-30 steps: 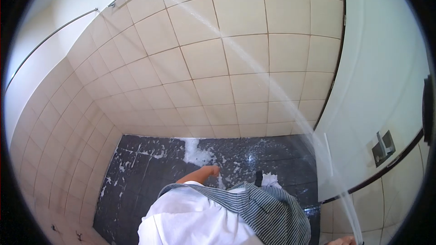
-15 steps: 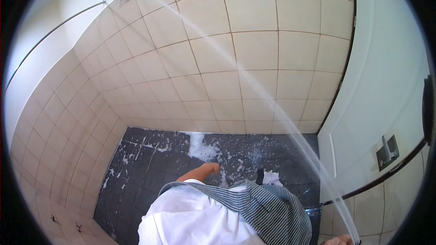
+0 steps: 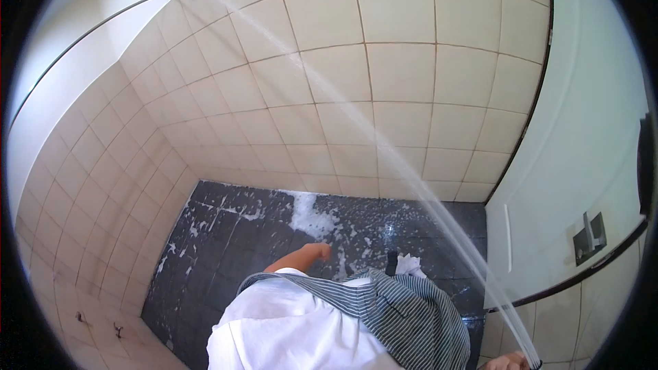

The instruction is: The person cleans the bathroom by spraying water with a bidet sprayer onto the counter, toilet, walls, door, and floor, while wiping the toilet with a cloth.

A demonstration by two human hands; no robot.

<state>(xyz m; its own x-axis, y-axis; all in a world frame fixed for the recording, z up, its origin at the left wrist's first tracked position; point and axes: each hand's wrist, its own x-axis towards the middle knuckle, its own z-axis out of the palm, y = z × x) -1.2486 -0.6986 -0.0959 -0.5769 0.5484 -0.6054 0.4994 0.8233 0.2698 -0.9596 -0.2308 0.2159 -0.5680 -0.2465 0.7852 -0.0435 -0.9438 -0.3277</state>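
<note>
At the bottom right edge, my right hand (image 3: 506, 362) is closed round a handheld shower head (image 3: 538, 366), of which only a dark rim shows. A water jet (image 3: 425, 192) leaves it and runs up and left across the tiled wall (image 3: 401, 72), reaching the wall's upper left. My left hand (image 3: 317, 252) hangs over the dark floor (image 3: 233, 253) with its fingers curled in and nothing visible in it. White foam (image 3: 312, 218) lies on the floor beyond that hand. A striped apron (image 3: 418, 318) over a white shirt (image 3: 295, 315) covers the lower middle.
On the right stands a white door (image 3: 582, 96) with a metal handle (image 3: 589, 238). A metal rail (image 3: 86, 38) runs along the upper left. Small fittings (image 3: 118, 330) stick out of the left wall. Part of a white shoe (image 3: 410, 265) shows beyond the apron.
The view has shifted slightly, so the wall and door sit further right. The jet's far end lands a little further left along the wall. Both hands keep nearly the same pose.
</note>
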